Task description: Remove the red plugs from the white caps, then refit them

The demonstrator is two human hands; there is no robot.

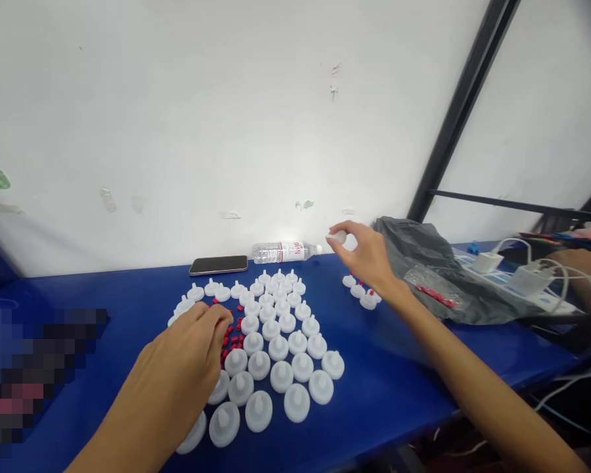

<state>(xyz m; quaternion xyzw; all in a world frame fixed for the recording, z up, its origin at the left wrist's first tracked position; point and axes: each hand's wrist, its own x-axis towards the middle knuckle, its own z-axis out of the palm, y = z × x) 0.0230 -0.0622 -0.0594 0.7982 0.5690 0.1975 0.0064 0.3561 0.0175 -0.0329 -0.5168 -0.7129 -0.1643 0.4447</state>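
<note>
My right hand point(364, 253) is raised over the back of the table, pinching a translucent white cap point(341, 237) between thumb and fingers. My left hand point(192, 345) is closed, fingertips together above a pile of small red tips point(234, 340); whatever they hold, if anything, is hidden. Around the red tips stand many white nozzle caps point(278, 347), spouts upward, in loose rows. Below my right hand sits a small group of white caps point(368, 300), some with red tips on them.
Along the wall lie a phone point(218, 265) and a water bottle point(283, 251). A grey plastic bag point(414, 253) with a clear bag of red pieces point(436, 292) lies at right, beside a power strip point(512, 279) with chargers. Another person's hand point(574, 266) shows at the far right.
</note>
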